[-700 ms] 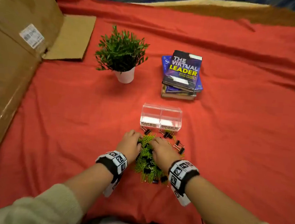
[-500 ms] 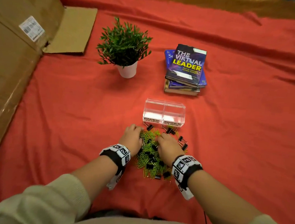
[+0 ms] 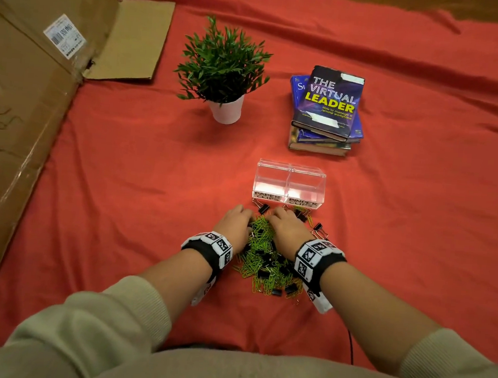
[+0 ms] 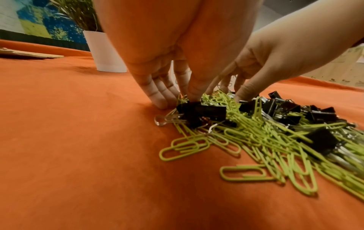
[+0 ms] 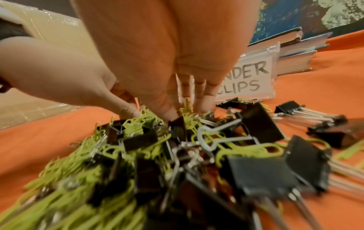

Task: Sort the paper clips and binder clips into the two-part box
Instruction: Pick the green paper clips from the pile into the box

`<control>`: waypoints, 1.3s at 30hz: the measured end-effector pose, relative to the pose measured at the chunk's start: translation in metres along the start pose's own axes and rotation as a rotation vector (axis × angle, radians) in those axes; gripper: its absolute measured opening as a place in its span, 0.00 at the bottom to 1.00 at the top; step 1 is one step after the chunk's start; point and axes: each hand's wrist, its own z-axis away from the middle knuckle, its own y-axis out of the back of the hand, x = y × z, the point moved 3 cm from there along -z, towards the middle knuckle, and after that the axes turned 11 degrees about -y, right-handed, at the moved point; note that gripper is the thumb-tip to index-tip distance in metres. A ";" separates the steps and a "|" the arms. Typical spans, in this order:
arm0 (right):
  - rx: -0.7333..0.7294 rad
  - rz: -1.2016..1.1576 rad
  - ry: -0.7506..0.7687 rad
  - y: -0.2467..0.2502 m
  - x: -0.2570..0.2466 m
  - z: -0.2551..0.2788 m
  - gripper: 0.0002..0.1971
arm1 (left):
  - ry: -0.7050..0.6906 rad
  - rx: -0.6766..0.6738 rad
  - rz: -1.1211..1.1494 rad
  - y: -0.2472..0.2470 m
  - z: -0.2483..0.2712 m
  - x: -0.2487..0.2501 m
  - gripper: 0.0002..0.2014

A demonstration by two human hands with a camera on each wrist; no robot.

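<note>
A mixed pile (image 3: 261,258) of green paper clips (image 4: 256,140) and black binder clips (image 5: 262,124) lies on the red cloth just in front of me. Both hands rest on its far end, fingers pointing down into it. My left hand (image 3: 234,225) touches the pile's left edge, with its thumb against a black binder clip (image 4: 204,110). My right hand (image 3: 287,230) digs straight fingers (image 5: 204,101) into the clips. Neither hand plainly holds a clip. Just beyond stands the clear two-part box (image 3: 290,181), labelled PAPER CLIPS on the left and BINDER CLIPS (image 5: 248,82) on the right, with both halves bare.
A few binder clips (image 3: 319,228) lie loose to the right of the pile and near the box front. Behind stand a potted plant (image 3: 224,67) and a stack of books (image 3: 327,108). A large cardboard box (image 3: 25,96) fills the left side.
Both hands have stayed on the pile and crept slightly toward the box. The head view has shifted a little.
</note>
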 end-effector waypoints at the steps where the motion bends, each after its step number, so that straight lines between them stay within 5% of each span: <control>1: 0.003 -0.014 0.017 -0.002 0.001 0.000 0.28 | 0.002 0.004 0.011 0.000 -0.001 -0.001 0.12; 7: -0.076 -0.309 -0.194 0.003 0.016 0.005 0.02 | 0.091 0.006 0.160 0.002 0.000 -0.010 0.02; 16: -0.108 -0.597 -0.202 0.072 0.017 -0.004 0.02 | 0.163 0.017 0.284 0.007 0.004 -0.016 0.09; 28: -0.333 0.053 -0.118 0.101 -0.010 -0.018 0.06 | 0.155 -0.003 0.323 0.021 0.008 -0.011 0.06; 33: -0.265 0.028 -0.100 0.123 -0.007 -0.025 0.07 | 0.143 -0.020 0.313 0.020 0.009 -0.008 0.03; 39: -0.052 -0.279 -0.181 0.132 -0.004 -0.048 0.06 | 0.144 0.013 0.337 0.025 0.007 -0.004 0.06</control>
